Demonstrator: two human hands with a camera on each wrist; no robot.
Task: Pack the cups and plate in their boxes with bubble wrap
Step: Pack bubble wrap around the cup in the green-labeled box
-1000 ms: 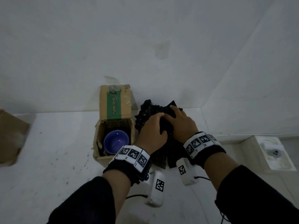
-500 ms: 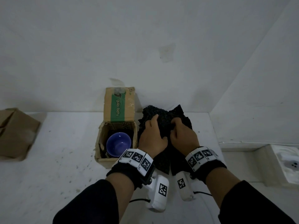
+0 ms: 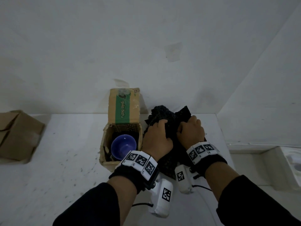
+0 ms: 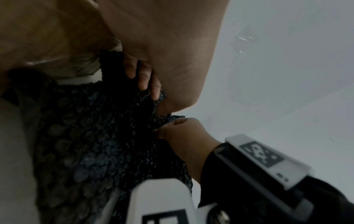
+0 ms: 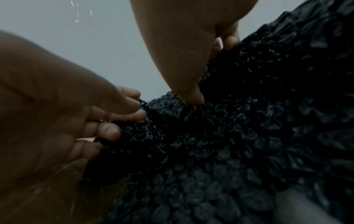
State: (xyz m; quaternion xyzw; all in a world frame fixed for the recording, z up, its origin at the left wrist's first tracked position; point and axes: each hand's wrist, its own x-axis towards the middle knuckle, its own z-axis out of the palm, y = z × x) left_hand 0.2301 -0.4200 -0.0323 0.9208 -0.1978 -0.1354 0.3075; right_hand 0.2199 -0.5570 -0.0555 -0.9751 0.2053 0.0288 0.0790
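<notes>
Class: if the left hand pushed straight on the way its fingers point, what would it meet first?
The left hand already grips the black bubble wrap, so that comes first; beyond it probably the white wall, though depth is unclear.

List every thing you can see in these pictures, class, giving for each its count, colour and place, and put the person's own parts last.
Bubble wrap: one bundle, black, on the white table right of the open box.
Cup: one, blue-purple, upright inside the open box.
Open box: one, brown cardboard with a green band on its raised flap, mid-table by the wall.
Second box: one, brown cardboard, at the table's left edge.
Table: one, white, speckled.
White tray-like thing: one, at the far right; too dim to name.
Wrist cameras: two, white with black markers, under the wrists.
Left hand: grips the bubble wrap.
Right hand: grips the bubble wrap.
</notes>
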